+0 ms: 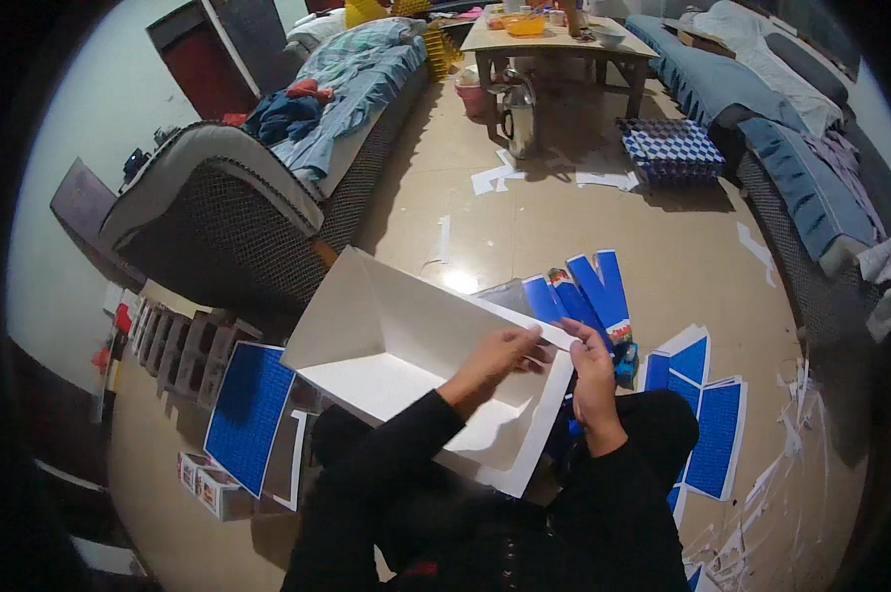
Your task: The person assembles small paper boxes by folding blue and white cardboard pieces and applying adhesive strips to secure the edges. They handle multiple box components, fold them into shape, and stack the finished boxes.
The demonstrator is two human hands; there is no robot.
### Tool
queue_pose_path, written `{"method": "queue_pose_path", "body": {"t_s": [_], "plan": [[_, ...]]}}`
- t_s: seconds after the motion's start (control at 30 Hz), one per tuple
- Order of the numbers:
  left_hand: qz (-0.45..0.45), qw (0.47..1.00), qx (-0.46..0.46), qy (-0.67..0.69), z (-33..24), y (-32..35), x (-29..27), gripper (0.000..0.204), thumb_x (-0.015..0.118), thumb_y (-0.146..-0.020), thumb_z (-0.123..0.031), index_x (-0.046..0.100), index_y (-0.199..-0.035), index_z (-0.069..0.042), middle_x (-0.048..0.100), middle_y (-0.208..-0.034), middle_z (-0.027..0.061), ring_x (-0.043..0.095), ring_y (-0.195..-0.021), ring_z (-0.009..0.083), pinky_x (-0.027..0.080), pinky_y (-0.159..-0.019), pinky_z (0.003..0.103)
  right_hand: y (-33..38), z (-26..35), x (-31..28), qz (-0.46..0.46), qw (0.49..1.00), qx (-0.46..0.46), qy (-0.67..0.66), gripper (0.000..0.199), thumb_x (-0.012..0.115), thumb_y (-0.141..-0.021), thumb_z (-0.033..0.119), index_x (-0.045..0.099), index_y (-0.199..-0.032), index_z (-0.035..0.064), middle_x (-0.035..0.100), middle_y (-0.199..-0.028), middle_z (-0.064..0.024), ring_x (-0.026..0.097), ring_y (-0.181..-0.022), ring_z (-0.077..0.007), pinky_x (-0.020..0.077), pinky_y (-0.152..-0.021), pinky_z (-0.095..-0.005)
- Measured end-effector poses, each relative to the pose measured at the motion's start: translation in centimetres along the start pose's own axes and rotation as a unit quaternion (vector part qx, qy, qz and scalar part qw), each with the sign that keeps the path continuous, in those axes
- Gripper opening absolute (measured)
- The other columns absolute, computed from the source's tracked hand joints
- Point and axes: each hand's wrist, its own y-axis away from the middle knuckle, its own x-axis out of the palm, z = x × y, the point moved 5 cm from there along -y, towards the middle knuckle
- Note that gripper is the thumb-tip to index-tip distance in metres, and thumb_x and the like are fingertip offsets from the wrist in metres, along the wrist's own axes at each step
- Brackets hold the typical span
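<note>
A large white cardboard sheet (386, 340), partly folded into an open box shape, rests over my lap. My left hand (499, 357) grips its right edge, fingers closed over a flap. My right hand (595, 370) pinches the same flap from the other side, thumb on top. Both black sleeves come up from the lower edge. Blue printed box pieces (588, 293) lie on the floor just beyond my hands.
Flat blue-and-white card sheets lie at the left (250, 414) and right (712, 424). A sofa with clothes (268, 178) stands at the left, another sofa (790, 128) at the right, a low wooden table (554, 44) at the back. Paper scraps (499, 178) litter the floor.
</note>
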Motion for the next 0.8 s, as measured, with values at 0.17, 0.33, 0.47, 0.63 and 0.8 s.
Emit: {"method": "queue_pose_path", "body": {"t_s": [0.17, 0.33, 0.47, 0.63, 0.8], "plan": [[-0.341, 0.813, 0.331, -0.337, -8.6, 2.7, -13.1, 0.023, 0.057, -0.093, -0.011, 0.062, -0.114, -0.003, 0.067, -0.096, 0.0050, 0.063, -0.089, 0.0178, 0.049, -0.085, 0.028, 0.0, 0.4, -0.8, -0.020, 0.999, -0.011, 0.040, 0.031, 0.038, -0.099, 0.006, 0.052, -0.124, -0.0036, 0.057, -0.126, -0.0144, 0.052, -0.118, -0.0207, 0.0369, -0.105, -0.0325], [-0.465, 0.642, 0.292, -0.535, -13.4, 3.6, -24.8, 0.033, 0.060, -0.090, -0.022, 0.062, -0.116, -0.002, 0.068, -0.103, 0.0151, 0.065, -0.100, 0.0272, 0.049, -0.086, 0.036, -0.3, 0.6, -0.1, 0.016, 0.998, -0.016, 0.054, 0.030, 0.038, -0.098, 0.006, 0.052, -0.124, -0.0024, 0.056, -0.127, -0.0149, 0.052, -0.118, -0.0213, 0.0363, -0.105, -0.0325], [-0.287, 0.866, 0.141, -0.385, -12.5, 1.3, -29.9, 0.035, 0.061, -0.093, -0.024, 0.063, -0.117, 0.002, 0.067, -0.102, 0.0099, 0.061, -0.094, 0.0175, 0.047, -0.084, 0.029, -0.1, 1.6, 0.7, 0.053, 0.996, -0.021, 0.067, 0.031, 0.038, -0.098, 0.007, 0.049, -0.126, -0.0014, 0.056, -0.128, -0.0170, 0.053, -0.117, -0.0231, 0.0374, -0.106, -0.0334], [-0.147, 0.937, 0.064, -0.310, -12.6, 3.5, -28.5, 0.045, 0.069, -0.087, -0.029, 0.062, -0.120, 0.001, 0.067, -0.108, 0.0094, 0.061, -0.100, 0.0190, 0.045, -0.089, 0.031, 0.0, 1.8, 0.8, 0.051, 0.993, -0.035, 0.098, 0.032, 0.037, -0.098, 0.007, 0.047, -0.127, -0.0015, 0.056, -0.127, -0.0176, 0.054, -0.116, -0.0237, 0.0387, -0.105, -0.0338], [-0.185, 0.932, -0.026, -0.310, -10.8, 6.0, -29.3, 0.036, 0.080, -0.076, -0.027, 0.068, -0.103, -0.007, 0.066, -0.094, 0.0048, 0.057, -0.095, 0.0164, 0.042, -0.088, 0.030, -0.3, 1.2, 1.2, 0.045, 0.995, -0.029, 0.088, 0.031, 0.036, -0.099, 0.008, 0.047, -0.127, -0.0015, 0.057, -0.125, -0.0174, 0.055, -0.115, -0.0230, 0.0407, -0.103, -0.0336]]}}
